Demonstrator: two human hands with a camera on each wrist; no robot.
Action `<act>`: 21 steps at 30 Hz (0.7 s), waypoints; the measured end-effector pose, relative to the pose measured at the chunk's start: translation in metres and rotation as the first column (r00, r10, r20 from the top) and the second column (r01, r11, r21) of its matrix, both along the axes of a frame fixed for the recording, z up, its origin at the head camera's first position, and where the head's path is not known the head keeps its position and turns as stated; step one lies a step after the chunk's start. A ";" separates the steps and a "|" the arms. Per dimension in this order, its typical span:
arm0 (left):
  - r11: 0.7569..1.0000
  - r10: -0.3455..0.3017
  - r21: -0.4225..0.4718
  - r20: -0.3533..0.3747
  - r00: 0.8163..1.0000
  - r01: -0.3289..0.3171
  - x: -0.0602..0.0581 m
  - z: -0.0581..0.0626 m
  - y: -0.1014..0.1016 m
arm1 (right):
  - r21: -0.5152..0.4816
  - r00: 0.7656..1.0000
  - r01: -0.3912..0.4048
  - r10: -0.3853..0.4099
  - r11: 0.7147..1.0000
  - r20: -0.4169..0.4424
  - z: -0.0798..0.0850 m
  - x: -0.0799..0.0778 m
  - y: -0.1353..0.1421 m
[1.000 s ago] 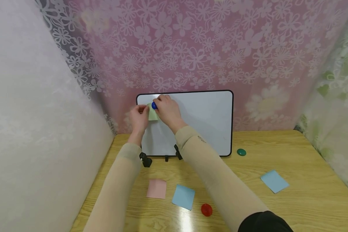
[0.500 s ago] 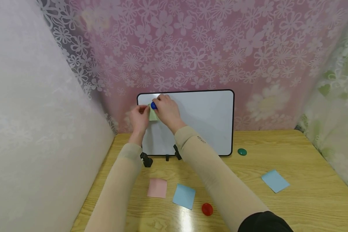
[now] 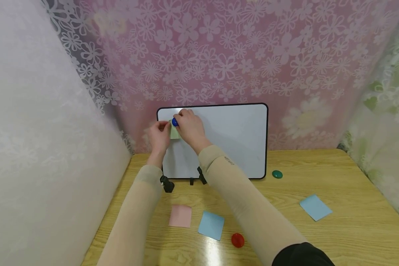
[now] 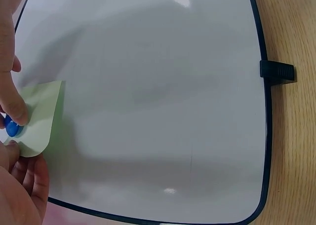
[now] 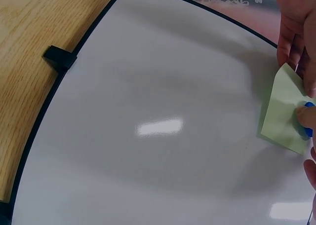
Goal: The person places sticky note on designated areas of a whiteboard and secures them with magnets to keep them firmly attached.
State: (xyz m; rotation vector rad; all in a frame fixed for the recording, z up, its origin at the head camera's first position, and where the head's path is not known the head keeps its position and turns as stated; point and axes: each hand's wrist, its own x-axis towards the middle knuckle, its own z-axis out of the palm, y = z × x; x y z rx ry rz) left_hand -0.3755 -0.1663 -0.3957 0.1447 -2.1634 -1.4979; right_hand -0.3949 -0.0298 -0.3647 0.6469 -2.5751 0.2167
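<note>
A pale green sticky note (image 3: 174,133) lies against the upper left of a whiteboard (image 3: 232,140). My left hand (image 3: 159,135) pinches the note's left edge between thumb and fingers; in the left wrist view the note (image 4: 42,116) curls slightly off the board there. My right hand (image 3: 191,127) grips a round blue magnet (image 3: 174,122) between thumb and fingers, over the note's upper part. The right wrist view shows the right thumb (image 5: 306,117) beside the magnet (image 5: 309,120), which is partly cut off by the frame edge.
On the wooden table (image 3: 252,210) lie a pink note (image 3: 180,216), a blue note (image 3: 211,225) and a red magnet (image 3: 237,240). Farther right are a green magnet (image 3: 277,174) and another blue note (image 3: 316,207). Black feet (image 4: 277,72) hold the board's lower edge.
My right hand and the blue magnet have shifted slightly left and down over the green note. The left hand keeps its pinch almost unmoved.
</note>
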 end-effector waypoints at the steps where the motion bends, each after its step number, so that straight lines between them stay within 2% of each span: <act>1: 1.000 0.002 -0.003 0.000 1.000 -0.002 0.000 0.000 0.000 | -0.001 1.000 0.003 -0.003 1.000 0.000 0.000 0.000 0.000; 11: 1.000 0.007 -0.016 0.012 1.000 -0.007 0.000 0.000 0.000 | 0.002 1.000 0.025 -0.025 1.000 0.005 -0.001 -0.001 -0.001; 21: 1.000 0.018 -0.011 0.011 1.000 -0.018 -0.002 -0.003 0.000 | -0.005 1.000 0.013 -0.013 1.000 -0.017 -0.002 0.004 0.004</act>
